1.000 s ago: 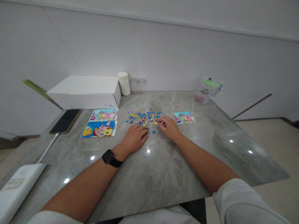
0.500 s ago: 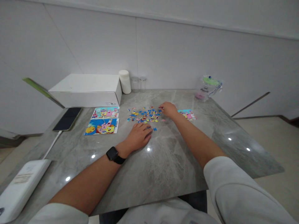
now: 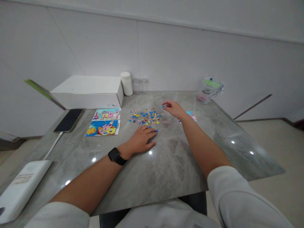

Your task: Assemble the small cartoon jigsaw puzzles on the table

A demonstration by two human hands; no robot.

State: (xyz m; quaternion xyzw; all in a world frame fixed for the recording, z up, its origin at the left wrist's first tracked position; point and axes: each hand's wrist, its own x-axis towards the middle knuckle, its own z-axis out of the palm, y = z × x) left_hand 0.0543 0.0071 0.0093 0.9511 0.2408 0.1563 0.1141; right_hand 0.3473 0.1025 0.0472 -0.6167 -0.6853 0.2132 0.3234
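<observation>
A scatter of small colourful puzzle pieces (image 3: 146, 117) lies on the grey marble table (image 3: 166, 161). My left hand (image 3: 142, 139) rests flat on the table just in front of the pieces, fingers stretched out, a black watch on its wrist. My right hand (image 3: 173, 108) is raised a little at the right end of the scatter, fingers pinched on a small blue puzzle piece (image 3: 163, 106). Behind my right forearm lies a cartoon picture card (image 3: 193, 116), partly hidden.
Two cartoon picture cards (image 3: 105, 122) lie left of the pieces. A white box (image 3: 87, 91), a white jar (image 3: 126, 83) and two clear jars (image 3: 140, 86) stand at the back. A phone (image 3: 68, 119) and a white device (image 3: 21, 186) sit at the left, a plastic bag (image 3: 210, 89) at the back right.
My right hand has moved from the near right of the pieces to their far right end and lifted off the table with a blue piece. My left hand stayed flat.
</observation>
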